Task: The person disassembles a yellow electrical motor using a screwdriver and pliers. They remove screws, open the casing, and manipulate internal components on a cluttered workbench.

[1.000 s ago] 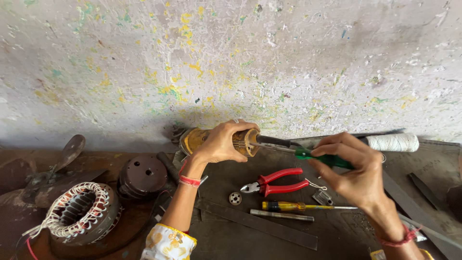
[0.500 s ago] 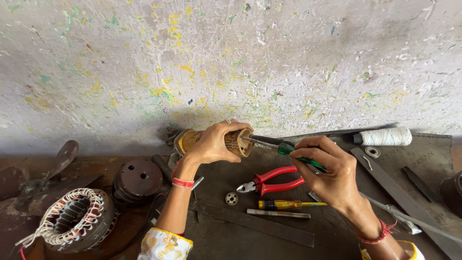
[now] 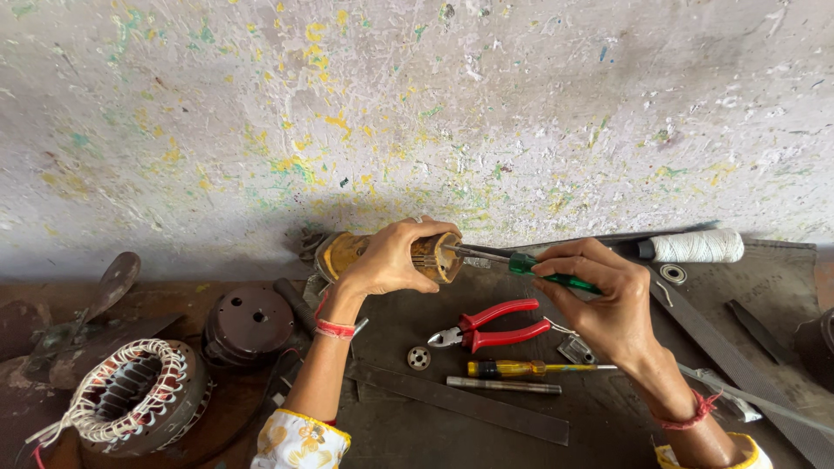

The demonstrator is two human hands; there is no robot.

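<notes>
The biggest change was in the framing: against the picture of a second before, the speckled wall (image 3: 434,113) filled more of the upper frame and the dark work mat (image 3: 486,426) sat lower, while the wound stator (image 3: 130,395) stayed at the lower left. The hands themselves had barely moved, which suggested the prodding at the cylinder's end was going on steadily rather than finishing. The yellow cylindrical motor part (image 3: 387,254) lay just above the centre of the frame, its long axis running left to right, the open end with its coppery slots pointing toward the right. The left hand (image 3: 391,260) was closed around it from above, fingers wrapped over the body. The right hand (image 3: 599,300) was pinched shut on the green-handled screwdriver (image 3: 521,262), whose shaft ran leftward with its tip at the cylinder's open face. Below, in the middle of the frame, lay the red-handled pliers (image 3: 495,323), then a yellow-handled screwdriver (image 3: 521,368), and a small bearing (image 3: 419,357).
</notes>
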